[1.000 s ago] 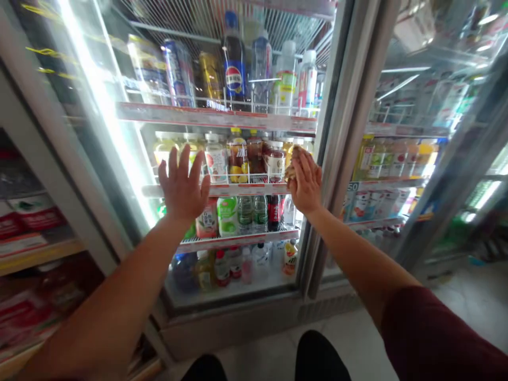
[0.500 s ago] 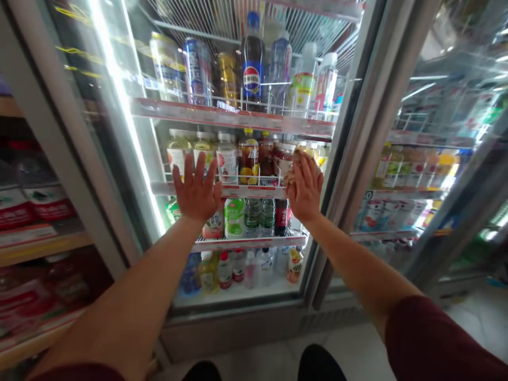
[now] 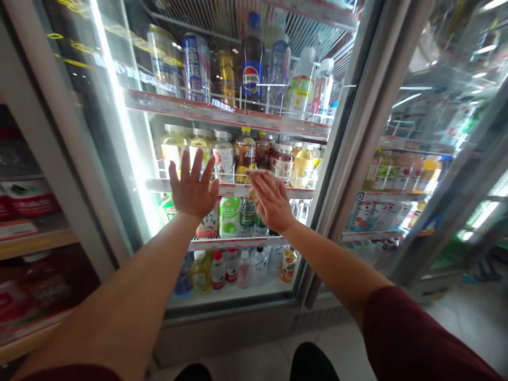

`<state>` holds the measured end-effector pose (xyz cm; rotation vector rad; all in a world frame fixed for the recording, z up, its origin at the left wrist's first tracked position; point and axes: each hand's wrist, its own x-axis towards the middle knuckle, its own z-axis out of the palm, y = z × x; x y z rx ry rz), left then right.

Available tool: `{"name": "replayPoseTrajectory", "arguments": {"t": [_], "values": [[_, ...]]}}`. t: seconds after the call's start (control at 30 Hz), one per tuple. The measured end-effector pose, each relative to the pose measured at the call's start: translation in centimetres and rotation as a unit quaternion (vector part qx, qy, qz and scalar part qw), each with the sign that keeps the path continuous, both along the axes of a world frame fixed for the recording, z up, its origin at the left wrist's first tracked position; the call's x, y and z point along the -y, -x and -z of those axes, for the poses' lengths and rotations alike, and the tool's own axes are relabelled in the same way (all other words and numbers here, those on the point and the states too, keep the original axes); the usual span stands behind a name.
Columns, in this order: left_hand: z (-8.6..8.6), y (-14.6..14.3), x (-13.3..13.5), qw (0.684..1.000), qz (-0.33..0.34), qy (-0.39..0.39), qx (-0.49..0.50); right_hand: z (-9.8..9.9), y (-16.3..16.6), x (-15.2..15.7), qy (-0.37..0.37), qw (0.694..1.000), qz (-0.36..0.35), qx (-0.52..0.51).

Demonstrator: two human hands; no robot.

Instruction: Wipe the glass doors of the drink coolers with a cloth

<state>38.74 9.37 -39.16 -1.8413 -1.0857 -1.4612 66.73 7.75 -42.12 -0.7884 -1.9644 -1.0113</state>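
Note:
My left hand (image 3: 193,191) lies with fingers spread against the glass door (image 3: 254,267) of a lit drinks cooler. Under the flat fingers of my right hand (image 3: 273,203) is a crumpled beige cloth (image 3: 254,173), pressed to the same glass. Most of the cloth is hidden by the hand. Behind the door, level with both hands, stand bottles such as a brown tea bottle with a yellow cap (image 3: 245,151) and a white-labelled bottle (image 3: 223,156). A green-labelled bottle (image 3: 229,217) shows on the shelf below, between the hands.
A metal door frame (image 3: 357,137) runs along the right side, with another glass-fronted cooler beyond it. A bright light strip (image 3: 119,100) lines the left side. Wooden shelves (image 3: 43,242) with packaged drinks stand at far left. Pale floor tiles (image 3: 273,349) lie below.
My right hand has slid left and down across the glass with the cloth, closer to my left hand. The left hand stays spread on the door. The view has shifted slightly.

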Motion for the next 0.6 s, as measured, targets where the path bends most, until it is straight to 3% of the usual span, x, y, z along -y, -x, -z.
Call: {"name": "replayPoseTrajectory", "arguments": {"t": [0.07,0.13,0.27,0.33,0.47,0.53,0.6], "values": [[0.0,0.1,0.0,1.0,-0.002,-0.005,-0.009,0.9,0.2,0.2,0.023,0.994,-0.032,0.104],[0.1,0.1,-0.1,1.0,-0.004,-0.01,-0.02,0.3,0.1,0.4,0.041,0.987,-0.045,0.151],[0.1,-0.1,0.0,1.0,-0.006,-0.009,-0.014,-2.7,-0.1,0.5,0.026,0.998,-0.023,0.051],[0.1,-0.2,0.2,1.0,-0.004,-0.002,-0.008,-2.7,0.0,0.6,0.024,0.999,-0.017,0.019],[-0.2,-0.4,0.5,1.0,0.002,0.02,-0.004,-0.9,0.0,1.2,0.082,0.988,-0.033,0.124],[-0.4,-0.5,0.7,0.999,0.005,0.034,0.0,-1.5,0.0,1.4,0.095,0.983,-0.03,0.153],[-0.5,-0.6,0.8,0.999,0.001,0.043,0.005,-3.2,0.1,1.4,0.083,0.99,-0.008,0.112]]}}
